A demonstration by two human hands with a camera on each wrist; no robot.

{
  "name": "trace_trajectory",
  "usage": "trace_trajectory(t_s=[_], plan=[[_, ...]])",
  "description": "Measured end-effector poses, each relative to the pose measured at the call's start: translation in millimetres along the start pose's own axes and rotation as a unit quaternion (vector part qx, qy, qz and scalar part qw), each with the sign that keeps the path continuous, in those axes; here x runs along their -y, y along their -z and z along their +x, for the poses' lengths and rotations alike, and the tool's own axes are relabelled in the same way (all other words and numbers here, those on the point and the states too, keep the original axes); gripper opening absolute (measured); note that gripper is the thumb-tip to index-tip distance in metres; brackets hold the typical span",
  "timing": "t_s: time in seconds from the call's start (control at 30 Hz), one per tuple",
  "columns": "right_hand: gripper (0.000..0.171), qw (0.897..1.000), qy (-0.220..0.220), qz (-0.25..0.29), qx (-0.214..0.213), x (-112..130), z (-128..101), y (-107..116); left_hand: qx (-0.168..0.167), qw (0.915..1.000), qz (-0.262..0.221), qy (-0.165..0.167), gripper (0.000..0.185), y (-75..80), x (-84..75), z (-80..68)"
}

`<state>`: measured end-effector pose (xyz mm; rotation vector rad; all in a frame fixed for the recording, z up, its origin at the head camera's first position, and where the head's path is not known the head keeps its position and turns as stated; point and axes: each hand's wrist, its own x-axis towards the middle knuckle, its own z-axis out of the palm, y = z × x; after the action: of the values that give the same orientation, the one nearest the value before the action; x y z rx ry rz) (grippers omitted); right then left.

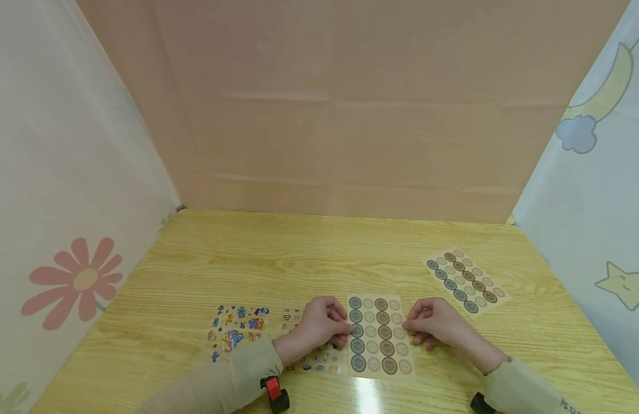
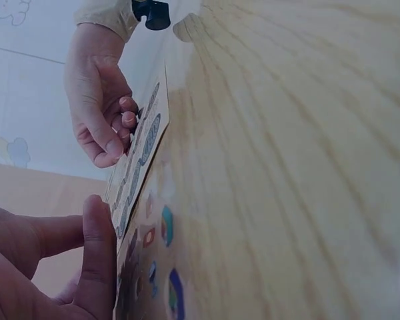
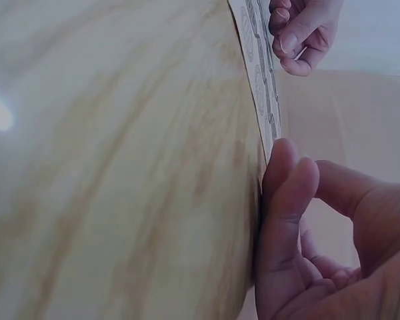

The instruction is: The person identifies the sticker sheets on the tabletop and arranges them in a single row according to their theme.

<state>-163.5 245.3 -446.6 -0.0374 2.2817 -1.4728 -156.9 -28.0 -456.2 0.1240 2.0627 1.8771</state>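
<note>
A kraft-paper sheet of round stickers (image 1: pixel 378 336), in columns of grey-green, pale and brown circles, lies before me in the head view. My left hand (image 1: pixel 321 323) pinches its left edge between thumb and forefinger. On the opposite edge, my right hand (image 1: pixel 437 323) has the sheet between thumb and fingertips. From the left wrist, the sticker sheet (image 2: pixel 147 150) appears almost edge-on, close over the table. The right wrist view shows the pinching right hand (image 3: pixel 313 233) at the sheet's edge, with the left hand (image 3: pixel 307 33) beyond.
Left of the sheet lie clear sheets of colourful cartoon stickers (image 1: pixel 236 328) and small stickers (image 1: pixel 311 365), partly under my left hand and sleeve. A second kraft sheet of round stickers (image 1: pixel 466 280) rests at an angle, back right. Curtains enclose the wooden table (image 1: pixel 298 247) on three sides.
</note>
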Motion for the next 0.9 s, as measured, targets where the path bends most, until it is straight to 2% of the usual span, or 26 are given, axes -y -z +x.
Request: trace_trajectory(t_s=[0.4, 0.53, 0.63, 0.77, 0.9], plan=[[0.026, 0.997, -0.001, 0.068, 0.028, 2, -4, 6, 0.007, 0.9987, -0.05, 0.006, 0.018, 3.5, -6.1, 3.9], [0.029, 0.994, -0.001, 0.099, 0.043, 1, -5, 11, 0.026, 0.9969, -0.075, 0.002, 0.02, 4.5, -9.6, 7.3], [0.029, 0.988, 0.003, 0.143, 0.063, 1, -6, 16, 0.053, 0.9942, -0.093, 0.004, 0.025, 4.7, -14.7, 8.3], [0.024, 0.974, 0.013, 0.208, 0.093, 2, -9, 21, 0.088, 0.9902, -0.108, 0.012, 0.029, 2.8, -22.7, 9.5], [0.024, 0.963, 0.031, 0.242, 0.114, 5, -12, 25, 0.111, 0.9862, -0.122, 0.018, 0.034, -2.4, -30.6, 12.4]])
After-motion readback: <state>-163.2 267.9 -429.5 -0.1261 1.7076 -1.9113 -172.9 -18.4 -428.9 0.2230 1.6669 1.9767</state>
